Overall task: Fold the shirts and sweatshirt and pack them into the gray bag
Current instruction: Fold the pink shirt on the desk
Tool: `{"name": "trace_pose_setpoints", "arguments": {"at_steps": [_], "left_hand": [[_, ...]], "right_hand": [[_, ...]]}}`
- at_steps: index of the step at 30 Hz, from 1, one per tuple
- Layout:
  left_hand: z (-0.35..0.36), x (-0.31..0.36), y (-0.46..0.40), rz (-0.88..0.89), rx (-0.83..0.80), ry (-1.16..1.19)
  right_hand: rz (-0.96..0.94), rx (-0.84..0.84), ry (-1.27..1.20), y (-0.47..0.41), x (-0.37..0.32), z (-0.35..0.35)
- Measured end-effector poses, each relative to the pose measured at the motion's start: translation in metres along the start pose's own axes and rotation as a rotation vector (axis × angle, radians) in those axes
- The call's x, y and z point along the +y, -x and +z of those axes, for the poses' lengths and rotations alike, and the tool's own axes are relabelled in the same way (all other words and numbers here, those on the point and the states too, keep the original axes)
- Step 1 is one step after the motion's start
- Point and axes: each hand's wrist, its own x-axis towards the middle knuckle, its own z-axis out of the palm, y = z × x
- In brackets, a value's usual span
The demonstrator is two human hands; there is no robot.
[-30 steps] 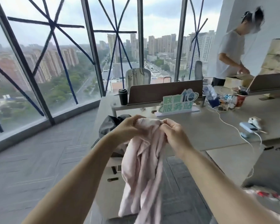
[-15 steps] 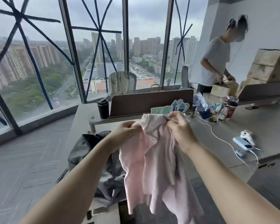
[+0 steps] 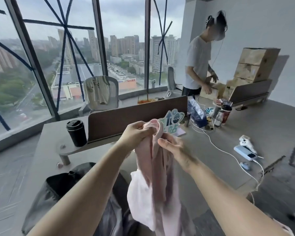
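- Gray bag lies on the desk at lower left, mouth open; interior dark, contents cannot be made out. The left forearm crosses over it.
- One pink garment in view, held up in the air above the desk's near edge, hanging in loose vertical folds, its lower part beside the bag.
- Left hand fisted tight on the garment's top edge.
- Right hand just beside it, thumb and fingers pinching the same cloth slightly lower.
- One black lidded cup upright on a small raised shelf; contents hidden.
- Stacked cardboard boxes at far right, closed; a second person stands with hands at another box.
- One red-labelled cup and one small bottle stand amid clutter.
- One power bank, white cable attached.
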Motion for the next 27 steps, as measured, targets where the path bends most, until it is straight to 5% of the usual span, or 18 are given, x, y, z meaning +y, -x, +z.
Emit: {"name": "trace_pose_setpoints", "arguments": {"at_steps": [10, 18, 23, 27], "left_hand": [[0.012, -0.028, -0.09, -0.098, 0.137, -0.259], [0.019, -0.054, -0.127, -0.237, 0.348, -0.553], [0.021, -0.047, -0.138, -0.176, 0.436, -0.418], [0.022, -0.034, -0.146, -0.027, 0.552, -0.406]], "right_hand": [[0.118, 0.211, 0.161, -0.111, 0.055, -0.087], [0.278, 0.124, -0.007, -0.179, 0.073, -0.157], [0.044, -0.141, 0.035, -0.193, 0.065, -0.183], [-0.127, -0.192, 0.4, -0.193, 0.072, -0.198]]}}
